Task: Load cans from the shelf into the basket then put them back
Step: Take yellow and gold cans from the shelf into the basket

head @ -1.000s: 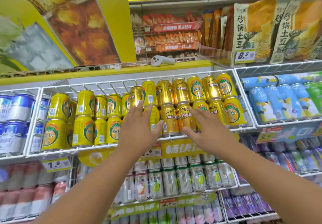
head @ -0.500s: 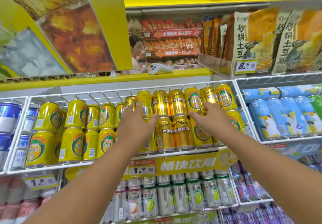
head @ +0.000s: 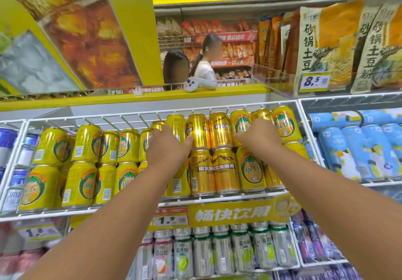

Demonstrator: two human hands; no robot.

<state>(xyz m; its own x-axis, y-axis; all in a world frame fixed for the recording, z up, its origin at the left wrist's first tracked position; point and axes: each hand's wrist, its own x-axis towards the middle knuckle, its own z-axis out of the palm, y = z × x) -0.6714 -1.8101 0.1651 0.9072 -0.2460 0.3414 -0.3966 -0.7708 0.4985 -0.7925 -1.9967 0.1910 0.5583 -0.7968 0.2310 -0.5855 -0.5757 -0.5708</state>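
Upright yellow and gold cans (head: 219, 129), stacked two high, fill the white wire shelf (head: 217, 199) from its left edge to its right edge, the gold ones standing right of its middle.

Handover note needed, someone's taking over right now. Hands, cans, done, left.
Left hand: on the top-row cans, fingers curled round one; whether it is gripped firmly cannot be told.
Right hand: same, on a top-row can further right.
Cans: all seen sit in two tiers in the wire shelf. Basket not in view.
Done: nothing visibly lifted out.
Left: pull cans, load basket, then restock.
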